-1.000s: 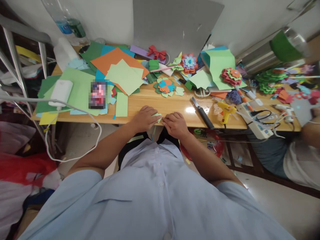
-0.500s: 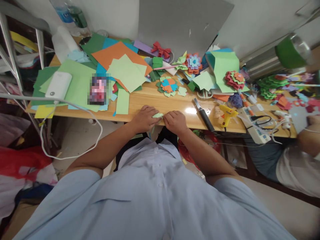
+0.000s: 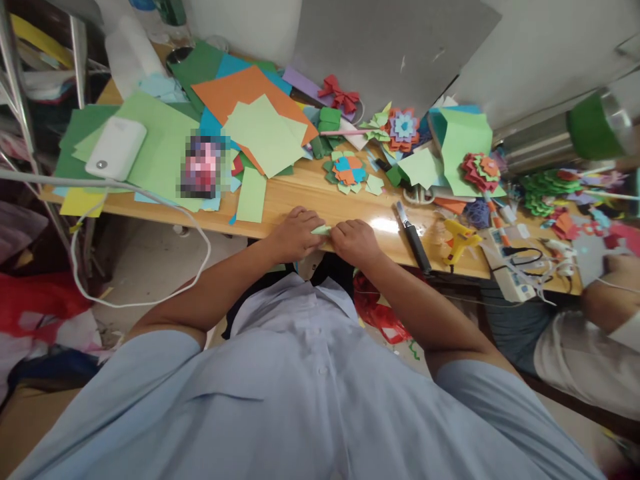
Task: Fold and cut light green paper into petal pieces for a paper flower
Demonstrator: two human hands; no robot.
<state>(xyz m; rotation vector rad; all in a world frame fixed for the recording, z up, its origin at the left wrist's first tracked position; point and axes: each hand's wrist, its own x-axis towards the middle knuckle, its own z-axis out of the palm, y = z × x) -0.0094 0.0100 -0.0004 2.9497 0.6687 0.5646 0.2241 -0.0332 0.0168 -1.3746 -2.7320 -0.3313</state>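
Observation:
Between my two hands, at the table's front edge, is a small piece of light green paper (image 3: 321, 230), mostly covered by fingers. My left hand (image 3: 299, 235) is closed on its left end, fingers bent over it. My right hand (image 3: 354, 241) pinches the right end, with its fingertips curled in. A light green paper strip (image 3: 251, 195) lies on the table to the left. Beyond my hands sits a paper flower (image 3: 349, 171) in orange, blue and green. To the right lies a utility knife (image 3: 414, 239) with a black handle.
A yellow glue gun (image 3: 459, 241) and a power strip (image 3: 507, 267) lie at the right. Coloured paper sheets (image 3: 265, 137), a phone (image 3: 203, 167) and a white power bank (image 3: 117, 148) cover the left. A co-worker's arm (image 3: 613, 293) shows at far right.
The view has shifted slightly, so things on the table sit a little differently in the picture. Both hands stay together on the green paper, which now shows as a narrower sliver.

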